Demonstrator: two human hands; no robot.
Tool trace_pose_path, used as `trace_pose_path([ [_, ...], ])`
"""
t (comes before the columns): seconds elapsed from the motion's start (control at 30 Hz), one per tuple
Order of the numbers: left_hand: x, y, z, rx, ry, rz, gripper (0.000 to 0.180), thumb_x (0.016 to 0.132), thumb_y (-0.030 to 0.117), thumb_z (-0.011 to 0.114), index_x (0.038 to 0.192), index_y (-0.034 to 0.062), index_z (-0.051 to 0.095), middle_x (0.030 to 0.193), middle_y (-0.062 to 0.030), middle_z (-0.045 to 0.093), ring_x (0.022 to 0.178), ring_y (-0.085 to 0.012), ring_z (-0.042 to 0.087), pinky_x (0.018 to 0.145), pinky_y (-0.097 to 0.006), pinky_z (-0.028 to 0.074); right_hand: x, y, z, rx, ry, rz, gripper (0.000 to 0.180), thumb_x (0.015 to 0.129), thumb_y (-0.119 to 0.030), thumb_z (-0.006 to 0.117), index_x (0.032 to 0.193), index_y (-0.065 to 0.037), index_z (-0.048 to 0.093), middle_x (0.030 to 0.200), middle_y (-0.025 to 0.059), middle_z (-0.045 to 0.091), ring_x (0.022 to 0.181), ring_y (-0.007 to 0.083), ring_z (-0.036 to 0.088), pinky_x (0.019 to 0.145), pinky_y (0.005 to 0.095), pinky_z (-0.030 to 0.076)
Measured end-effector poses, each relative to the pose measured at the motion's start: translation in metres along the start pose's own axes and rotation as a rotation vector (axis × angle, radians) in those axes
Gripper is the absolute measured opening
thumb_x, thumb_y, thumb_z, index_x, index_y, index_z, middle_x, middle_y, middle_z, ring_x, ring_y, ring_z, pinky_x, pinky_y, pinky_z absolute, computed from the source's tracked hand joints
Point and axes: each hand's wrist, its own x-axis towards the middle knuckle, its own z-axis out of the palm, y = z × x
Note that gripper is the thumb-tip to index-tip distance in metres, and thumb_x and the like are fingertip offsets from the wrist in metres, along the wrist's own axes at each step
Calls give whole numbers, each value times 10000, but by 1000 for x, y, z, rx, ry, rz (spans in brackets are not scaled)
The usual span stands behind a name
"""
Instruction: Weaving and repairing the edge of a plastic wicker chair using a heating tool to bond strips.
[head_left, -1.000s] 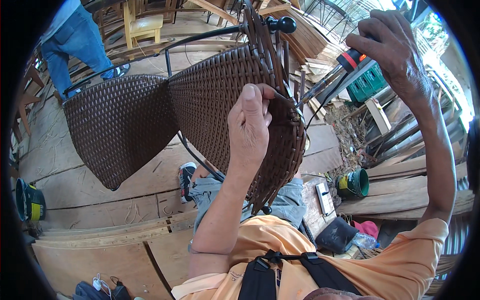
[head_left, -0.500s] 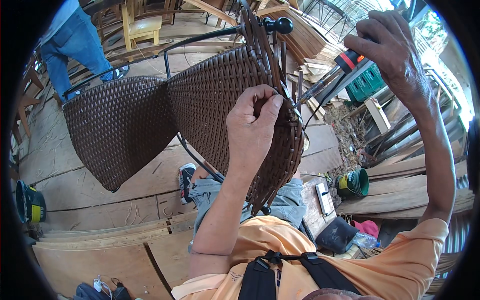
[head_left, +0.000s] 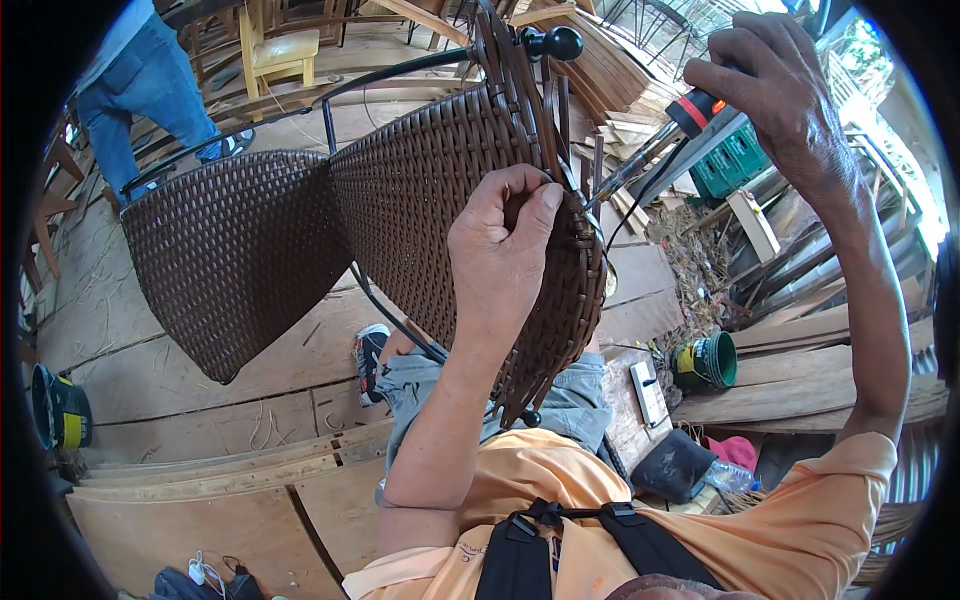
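A dark brown woven wicker chair (head_left: 415, 165) with a black metal frame lies tilted across my lap, its back and seat facing left. My left hand (head_left: 505, 235) is closed in a pinch at the woven edge, thumb against forefinger on a brown wicker strand (head_left: 560, 170). Up at the right, my right hand (head_left: 785, 105) grips the black and red handle of what looks like a soldering iron (head_left: 692, 112). Its metal shaft slants down left, and the tip meets the weave just right of my left fingers. A black cord hangs beside the shaft.
On the floor at right are a green bucket (head_left: 706, 361), a white power strip (head_left: 650, 394) and a plastic bottle (head_left: 731, 477). A green crate (head_left: 728, 165) sits among stacked planks. Another bucket (head_left: 60, 408) stands at left. A person in jeans (head_left: 145, 105) stands far left.
The chair has shifted very slightly left, and my left hand with it. My right hand has moved a touch up and left, the tool's tip still at the weave.
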Motion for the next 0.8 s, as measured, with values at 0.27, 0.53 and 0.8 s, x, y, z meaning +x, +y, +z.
trace_pose_path([
  [0.27,-2,0,-2,-68,-55,-50,154,844,34,640,993,13,607,815,28,551,711,-38,456,653,-180,406,18,-14,-32,195,-82,102,186,691,-138,643,873,-173,657,846,-6,536,876,186,477,788,392,369],
  [0.53,0,-7,-9,84,-98,117,234,834,17,628,1064,57,619,855,-3,486,731,-91,435,697,-213,405,21,-14,-30,156,-66,75,161,698,-125,637,850,-177,654,831,-3,530,871,191,475,788,382,363],
  [0.8,2,-8,-5,43,-38,78,127,834,42,646,952,12,610,853,-34,530,743,-122,526,682,-250,439,22,-15,-31,161,-78,88,142,707,-149,615,844,-165,651,829,2,528,862,194,480,789,382,366],
])
